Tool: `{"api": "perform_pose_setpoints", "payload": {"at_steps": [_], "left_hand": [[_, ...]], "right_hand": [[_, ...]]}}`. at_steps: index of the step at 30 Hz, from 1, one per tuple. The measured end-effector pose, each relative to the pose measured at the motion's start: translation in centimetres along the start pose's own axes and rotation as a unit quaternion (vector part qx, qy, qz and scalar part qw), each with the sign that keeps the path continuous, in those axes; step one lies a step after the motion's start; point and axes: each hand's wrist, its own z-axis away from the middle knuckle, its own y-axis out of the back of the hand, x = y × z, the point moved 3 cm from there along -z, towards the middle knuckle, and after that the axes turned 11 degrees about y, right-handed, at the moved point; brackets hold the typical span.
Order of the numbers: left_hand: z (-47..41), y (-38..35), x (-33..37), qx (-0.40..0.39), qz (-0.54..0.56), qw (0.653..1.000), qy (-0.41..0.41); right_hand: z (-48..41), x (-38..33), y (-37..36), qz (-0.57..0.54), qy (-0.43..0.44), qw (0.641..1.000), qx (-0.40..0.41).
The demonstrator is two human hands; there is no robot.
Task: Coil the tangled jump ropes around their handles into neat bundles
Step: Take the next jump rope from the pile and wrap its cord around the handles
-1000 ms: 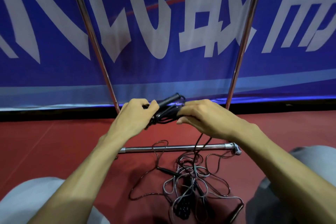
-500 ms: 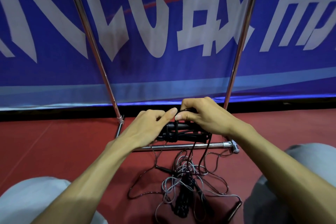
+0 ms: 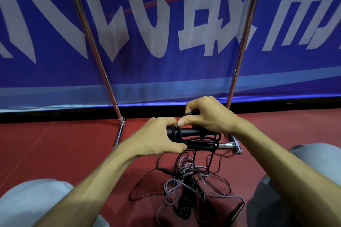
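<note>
Centre frame: left hand (image 3: 158, 138) grips the left end of the black jump rope handles (image 3: 191, 131), held level. Right hand (image 3: 206, 116) is curled over their right part, thumb and forefinger pinching a cord loop. Cord hangs from the handles to the tangled ropes (image 3: 186, 190) on the red floor (image 3: 55, 153), lower centre. Chrome frame bar (image 3: 228, 145) sits just behind the handles, blue banner (image 3: 166, 72) beyond it.

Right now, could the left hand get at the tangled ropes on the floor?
Probably yes. The tangled ropes lie just below the left hand, with only loose strands between. But that hand grips the black handles and would have to let go first.
</note>
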Motion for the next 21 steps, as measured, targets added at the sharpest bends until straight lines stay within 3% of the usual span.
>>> {"api": "perform_pose_setpoints", "payload": {"at_steps": [4,7,11,14,17,21], "left_hand": [[0.2,-0.5,0.5,-0.045,0.034,0.998,-0.02],[0.0,-0.1,0.7,-0.062,0.088,0.994,-0.02],[0.1,1.0,0.9,-0.08,0.203,0.976,-0.007],[0.1,1.9,1.0,-0.057,0.28,0.958,0.023],[0.0,2.5,0.7,-0.012,0.347,0.937,0.051],[0.0,2.9,0.7,0.007,0.356,0.934,0.026]], "right_hand": [[-0.1,0.0,0.4,-0.024,-0.017,1.0,-0.004],[0.0,0.1,0.6,-0.185,-0.054,0.981,0.003],[0.3,0.6,1.0,-0.417,-0.108,0.902,0.014],[0.1,1.6,0.5,-0.516,-0.191,0.829,0.098],[-0.5,2.4,-0.2,-0.483,-0.174,0.847,0.136],[-0.5,2.4,-1.1,-0.369,-0.143,0.915,0.082]]}}
